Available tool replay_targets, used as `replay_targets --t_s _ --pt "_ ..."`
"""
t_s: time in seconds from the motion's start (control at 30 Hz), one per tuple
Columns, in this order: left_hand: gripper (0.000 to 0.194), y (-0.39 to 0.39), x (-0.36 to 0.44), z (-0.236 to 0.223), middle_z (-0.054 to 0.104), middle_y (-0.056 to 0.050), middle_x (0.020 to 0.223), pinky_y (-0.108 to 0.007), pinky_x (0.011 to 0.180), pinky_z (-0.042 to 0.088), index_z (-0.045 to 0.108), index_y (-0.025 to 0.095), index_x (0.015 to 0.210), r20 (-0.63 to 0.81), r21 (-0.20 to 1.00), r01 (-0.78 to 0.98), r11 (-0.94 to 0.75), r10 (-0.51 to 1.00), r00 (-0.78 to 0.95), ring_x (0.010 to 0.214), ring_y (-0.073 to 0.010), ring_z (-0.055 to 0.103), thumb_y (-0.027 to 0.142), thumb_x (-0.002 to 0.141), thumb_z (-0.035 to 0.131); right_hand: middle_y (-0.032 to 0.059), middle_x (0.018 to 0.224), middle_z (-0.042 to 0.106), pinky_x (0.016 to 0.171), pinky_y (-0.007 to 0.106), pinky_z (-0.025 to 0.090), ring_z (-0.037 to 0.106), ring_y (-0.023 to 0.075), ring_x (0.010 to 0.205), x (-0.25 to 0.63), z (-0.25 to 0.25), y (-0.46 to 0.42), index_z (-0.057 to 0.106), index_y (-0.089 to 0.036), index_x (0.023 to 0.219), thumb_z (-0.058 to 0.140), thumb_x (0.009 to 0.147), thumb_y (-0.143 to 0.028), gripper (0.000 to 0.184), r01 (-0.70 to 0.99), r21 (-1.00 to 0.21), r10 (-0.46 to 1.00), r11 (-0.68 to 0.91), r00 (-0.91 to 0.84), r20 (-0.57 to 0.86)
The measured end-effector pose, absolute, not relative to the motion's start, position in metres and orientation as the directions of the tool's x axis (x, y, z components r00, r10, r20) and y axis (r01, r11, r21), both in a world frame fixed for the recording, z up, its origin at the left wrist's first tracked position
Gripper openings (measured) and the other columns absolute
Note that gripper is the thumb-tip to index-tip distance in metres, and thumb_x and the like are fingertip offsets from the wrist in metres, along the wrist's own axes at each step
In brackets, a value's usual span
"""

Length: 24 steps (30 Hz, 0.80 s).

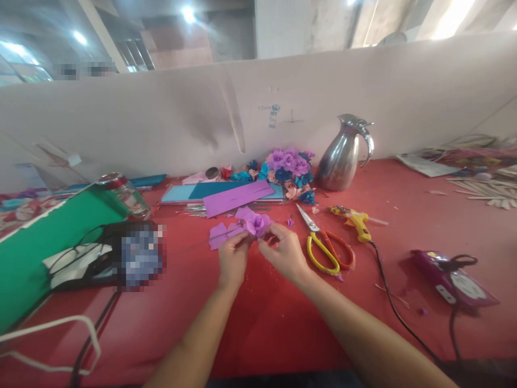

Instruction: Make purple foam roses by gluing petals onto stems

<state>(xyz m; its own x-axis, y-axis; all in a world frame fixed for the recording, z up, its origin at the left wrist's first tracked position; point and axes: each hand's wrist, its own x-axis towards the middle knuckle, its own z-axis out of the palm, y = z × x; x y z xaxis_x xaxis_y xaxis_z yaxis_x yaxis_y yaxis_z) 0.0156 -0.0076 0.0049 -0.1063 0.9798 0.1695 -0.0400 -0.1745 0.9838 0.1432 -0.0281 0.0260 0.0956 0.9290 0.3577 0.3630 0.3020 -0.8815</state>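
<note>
A purple paper flower [257, 223] is held up between my two hands over the red table. My left hand [234, 253] pinches it low on the left side, where a thin wire-like stem seems to stick out leftward. On the right, my right hand [285, 250] has thumb and fingers closed on the flower's edge. Cut purple paper pieces [220, 237] lie just behind my left hand. Scissors [325, 242] with one yellow and one red handle rest right of my right hand, blades partly apart. Beyond the flower lies a purple paper strip [238, 198].
Finished paper flowers [291, 167] are bunched at the back beside a steel jug [345, 153]. A yellow glue gun [357, 221] trails its cord rightward near a purple power box [452, 280]. To the left stand a glass jar [127, 196] and a green board [52, 245].
</note>
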Motion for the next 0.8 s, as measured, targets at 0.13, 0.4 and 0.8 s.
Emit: replay_targets --t_s 0.13,0.4,0.8 --pt "0.019 -0.0070 0.0155 0.0023 0.075 0.000 0.082 -0.033 0.083 0.048 0.079 0.020 0.086 0.165 0.983 -0.061 -0.172 0.982 -0.096 0.083 -0.0199 0.064 0.025 0.069 0.072 0.0001 0.070 0.059 0.063 0.025 0.042 0.054 0.0139 0.064 0.1455 0.0270 -0.0291 0.056 -0.020 0.069 0.054 0.072 -0.019 0.004 0.512 -0.794 0.901 0.326 0.086 0.426" --pt "0.019 -0.0066 0.0162 -0.0011 0.075 -0.001 0.082 -0.036 0.088 0.049 0.079 0.022 0.086 0.174 0.976 -0.112 -0.184 0.981 -0.090 0.084 -0.0203 0.066 0.024 0.069 0.072 0.0004 0.071 0.060 0.063 0.025 0.044 0.056 0.0141 0.065 0.1425 0.0236 -0.0283 0.059 -0.020 0.072 0.054 0.073 -0.017 0.006 0.428 -0.819 0.893 0.382 0.058 0.447" --pt "0.019 -0.0064 0.0149 -0.0037 0.076 -0.003 0.083 -0.037 0.087 0.051 0.078 0.020 0.085 0.196 0.970 -0.134 -0.205 0.977 -0.078 0.083 -0.0211 0.067 0.023 0.068 0.070 0.0021 0.078 0.060 0.066 0.025 0.047 0.058 0.0152 0.074 0.1417 0.0251 -0.0319 0.064 -0.020 0.075 0.056 0.075 -0.016 0.009 0.402 -0.820 0.893 0.407 0.013 0.449"
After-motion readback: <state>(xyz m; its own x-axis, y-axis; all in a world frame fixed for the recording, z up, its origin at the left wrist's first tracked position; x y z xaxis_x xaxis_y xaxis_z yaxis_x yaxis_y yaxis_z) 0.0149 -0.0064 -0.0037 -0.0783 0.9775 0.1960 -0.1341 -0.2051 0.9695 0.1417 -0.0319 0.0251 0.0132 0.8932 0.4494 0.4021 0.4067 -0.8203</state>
